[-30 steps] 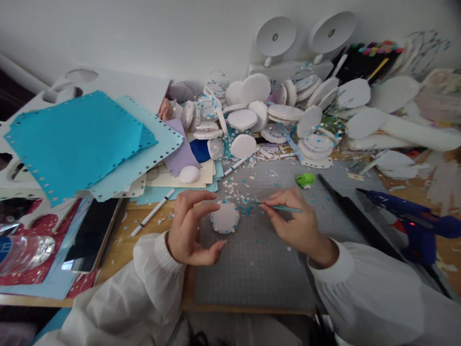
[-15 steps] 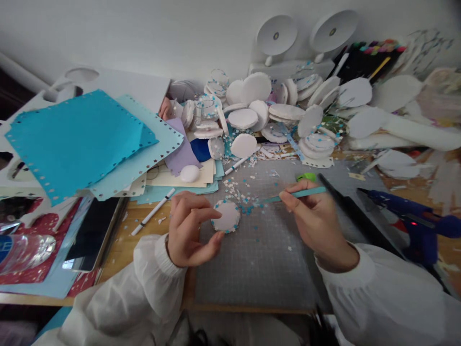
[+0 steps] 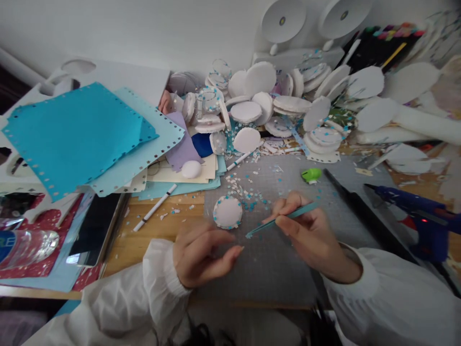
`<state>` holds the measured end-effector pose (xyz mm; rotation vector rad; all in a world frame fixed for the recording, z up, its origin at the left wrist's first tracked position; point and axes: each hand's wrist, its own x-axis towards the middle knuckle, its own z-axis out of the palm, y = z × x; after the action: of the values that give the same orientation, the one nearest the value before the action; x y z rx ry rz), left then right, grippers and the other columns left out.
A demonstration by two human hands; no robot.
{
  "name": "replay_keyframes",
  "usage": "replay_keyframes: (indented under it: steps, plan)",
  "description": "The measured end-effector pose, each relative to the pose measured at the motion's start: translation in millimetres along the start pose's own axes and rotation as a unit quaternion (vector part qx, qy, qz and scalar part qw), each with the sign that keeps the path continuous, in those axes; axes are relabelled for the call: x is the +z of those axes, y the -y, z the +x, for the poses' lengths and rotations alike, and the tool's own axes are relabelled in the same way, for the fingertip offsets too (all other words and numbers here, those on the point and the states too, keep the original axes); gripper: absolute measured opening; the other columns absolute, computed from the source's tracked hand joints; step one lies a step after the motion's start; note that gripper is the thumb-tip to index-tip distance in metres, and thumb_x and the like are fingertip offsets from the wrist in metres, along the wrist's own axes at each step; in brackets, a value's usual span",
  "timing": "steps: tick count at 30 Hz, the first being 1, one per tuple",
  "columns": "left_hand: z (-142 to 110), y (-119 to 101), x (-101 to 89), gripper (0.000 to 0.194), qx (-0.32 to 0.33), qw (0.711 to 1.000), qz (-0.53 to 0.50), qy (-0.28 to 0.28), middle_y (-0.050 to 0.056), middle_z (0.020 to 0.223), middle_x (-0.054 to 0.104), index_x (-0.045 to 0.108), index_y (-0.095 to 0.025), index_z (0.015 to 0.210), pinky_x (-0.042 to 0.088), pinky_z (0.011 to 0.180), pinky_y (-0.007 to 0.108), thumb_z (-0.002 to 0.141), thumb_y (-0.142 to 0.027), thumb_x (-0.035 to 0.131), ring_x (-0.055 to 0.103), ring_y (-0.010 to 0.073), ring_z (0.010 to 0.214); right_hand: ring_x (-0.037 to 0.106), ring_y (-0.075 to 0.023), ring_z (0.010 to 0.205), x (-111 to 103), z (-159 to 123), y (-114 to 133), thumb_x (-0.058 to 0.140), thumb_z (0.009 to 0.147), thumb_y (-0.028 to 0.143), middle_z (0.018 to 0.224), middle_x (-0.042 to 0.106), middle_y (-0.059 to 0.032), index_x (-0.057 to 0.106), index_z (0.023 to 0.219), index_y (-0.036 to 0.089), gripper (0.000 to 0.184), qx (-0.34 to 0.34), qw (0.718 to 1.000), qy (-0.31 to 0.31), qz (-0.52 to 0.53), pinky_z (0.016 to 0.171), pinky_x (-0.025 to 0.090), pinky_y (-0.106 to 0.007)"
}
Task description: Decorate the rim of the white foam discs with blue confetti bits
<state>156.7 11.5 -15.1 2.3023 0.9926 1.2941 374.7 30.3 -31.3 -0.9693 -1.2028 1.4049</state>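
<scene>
A pair of teal tweezers (image 3: 298, 211) is held in my right hand (image 3: 302, 233), its tips pointing down and left over the grey cutting mat (image 3: 266, 283). At the tips is a tiny blue piece, too small to make out clearly. My left hand (image 3: 205, 250) is slightly blurred, thumb and index finger apart, with nothing visible between them. Just above it, a white disc (image 3: 228, 212) edged with small blue and white confetti pieces lies flat on the mat, apart from both hands. Loose blue and white confetti (image 3: 252, 194) is scattered beside and beyond the disc.
Many white discs (image 3: 248, 139) are heaped at the back. On the right lie a blue glue gun (image 3: 406, 202), a long black tool (image 3: 360, 206) and a green item (image 3: 311, 175). To the left are blue paper sheets (image 3: 82, 134), a white pen (image 3: 154, 207), a phone (image 3: 97, 230) and a bottle (image 3: 29, 247).
My left hand has drawn back off the disc, down and right. My right hand has brought the tweezers down and left, away from the loose confetti.
</scene>
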Motion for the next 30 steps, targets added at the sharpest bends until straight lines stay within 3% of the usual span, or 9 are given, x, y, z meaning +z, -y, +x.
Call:
replay_keyframes:
  steps: [2,4,8,12,15,21,30]
  plan:
    - [-6,-6,2.0,0.005,-0.039,0.998,-0.055,0.003,-0.002,0.052,0.052,0.059,-0.016,0.081,0.035,0.045,0.022,0.085,-0.019,0.058,0.049,0.0095,0.047,0.061,-0.0142,0.064,-1,2,1,0.068,0.078,0.035,0.07,0.054,0.0019,0.053,0.077,0.025,0.019,0.001,1.0,0.0,0.001,0.055,0.05,-0.027]
    - [-11,-12,5.2,0.014,-0.094,0.986,-0.123,0.059,0.0,0.052,0.055,0.058,-0.016,0.074,0.035,0.045,0.022,0.087,-0.02,0.054,0.05,0.0095,0.047,0.06,-0.0145,0.065,-4,4,2,0.068,0.078,0.036,0.071,0.055,0.0012,0.053,0.077,0.025,0.018,-0.01,1.0,-0.007,-0.006,0.057,0.052,-0.029]
    - [-12,-16,13.3,0.023,-0.224,0.928,-0.237,0.181,0.003,0.056,0.059,0.061,-0.013,0.072,0.035,0.042,0.019,0.089,-0.026,0.052,0.05,0.0087,0.047,0.058,-0.0145,0.066,-10,6,2,0.068,0.078,0.036,0.072,0.055,0.0007,0.054,0.077,0.027,0.017,-0.027,0.999,-0.016,-0.024,0.059,0.053,-0.03]
    - [-10,-14,18.6,0.027,-0.316,0.88,-0.308,0.174,0.001,0.054,0.054,0.065,-0.009,0.088,0.032,0.041,0.019,0.088,-0.034,0.054,0.043,0.0078,0.045,0.055,-0.0127,0.06,-7,3,3,0.067,0.079,0.033,0.068,0.052,0.0021,0.052,0.076,0.026,0.017,-0.005,0.999,0.036,-0.021,0.054,0.052,-0.028]
    - [-11,-13,18.7,0.028,-0.326,0.859,-0.354,0.174,-0.002,0.05,0.048,0.065,-0.009,0.098,0.031,0.04,0.018,0.087,-0.034,0.056,0.039,0.0065,0.042,0.055,-0.0126,0.06,-1,0,6,0.067,0.079,0.032,0.066,0.053,0.0021,0.051,0.075,0.024,0.018,0.005,0.998,0.053,-0.032,0.055,0.052,-0.027]
    - [-13,-14,18.2,0.031,-0.338,0.845,-0.379,0.165,-0.001,0.048,0.049,0.067,-0.008,0.1,0.034,0.04,0.018,0.09,-0.034,0.052,0.044,0.0075,0.04,0.06,-0.0131,0.063,4,-1,9,0.067,0.079,0.032,0.067,0.054,0.0023,0.051,0.076,0.023,0.02,0.003,0.998,0.054,-0.036,0.057,0.051,-0.027]
    - [-7,-13,16.0,0.027,-0.313,0.88,-0.332,0.132,0.001,0.05,0.054,0.072,-0.011,0.092,0.035,0.041,0.02,0.091,-0.027,0.05,0.043,0.0078,0.042,0.06,-0.0127,0.065,2,-1,5,0.068,0.079,0.03,0.07,0.052,0.0025,0.052,0.077,0.023,0.018,0.023,0.998,0.053,-0.004,0.055,0.05,-0.025]
